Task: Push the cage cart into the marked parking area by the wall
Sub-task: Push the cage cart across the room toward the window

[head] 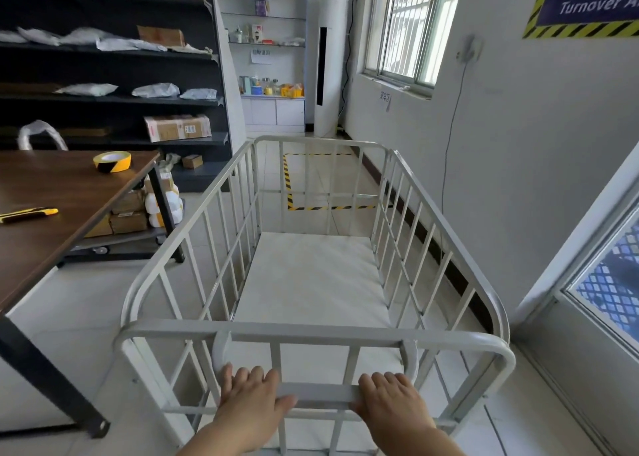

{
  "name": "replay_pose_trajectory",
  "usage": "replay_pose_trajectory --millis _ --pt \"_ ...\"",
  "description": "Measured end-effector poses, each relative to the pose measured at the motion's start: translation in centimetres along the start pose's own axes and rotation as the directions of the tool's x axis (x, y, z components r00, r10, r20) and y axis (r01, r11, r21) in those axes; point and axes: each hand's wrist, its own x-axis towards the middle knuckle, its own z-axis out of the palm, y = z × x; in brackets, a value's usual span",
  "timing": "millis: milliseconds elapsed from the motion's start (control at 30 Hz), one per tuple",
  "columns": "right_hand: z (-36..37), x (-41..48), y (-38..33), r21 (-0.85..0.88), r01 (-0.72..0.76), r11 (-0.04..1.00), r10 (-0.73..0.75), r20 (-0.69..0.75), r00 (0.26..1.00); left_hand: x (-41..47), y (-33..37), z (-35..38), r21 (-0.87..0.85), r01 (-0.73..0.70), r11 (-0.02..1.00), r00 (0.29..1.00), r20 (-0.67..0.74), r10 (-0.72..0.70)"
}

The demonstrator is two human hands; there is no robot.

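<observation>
A white metal cage cart (313, 331) with barred sides and a bare white floor stands right in front of me, its long axis pointing away. My left hand (250, 398) and my right hand (392, 403) both grip the flat handle bar (320, 395) on the near end, fingers curled over it. Beyond the cart's far end, a rectangle of yellow-and-black tape (288, 186) marks the parking area on the tiled floor beside the right wall (518, 151).
A brown table (69, 196) with a tape roll (112, 161) and a yellow-black cutter (29, 214) stands close on the left. Dark shelves of parcels (114, 75) line the back left. A white standing air unit (330, 65) and cabinet are at the far end; a door (601, 300) is at right.
</observation>
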Motion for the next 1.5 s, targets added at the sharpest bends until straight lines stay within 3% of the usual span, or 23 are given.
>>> replay_pose_trajectory --millis 267,1133,1500 --pt "2.4 7.0 0.8 0.015 -0.01 1.0 0.011 -0.065 0.998 7.0 -1.8 -3.0 0.021 -0.005 1.0 1.0 0.011 0.004" --pt "9.5 28.7 3.7 0.047 -0.05 0.998 0.049 0.021 0.999 28.5 -6.4 -12.4 0.019 -0.01 1.0 0.998 0.055 0.009" --pt "12.4 38.1 5.2 0.028 -0.043 0.999 0.043 -0.01 0.999 37.7 -8.3 -16.6 0.007 -0.048 0.999 0.998 0.041 0.048"
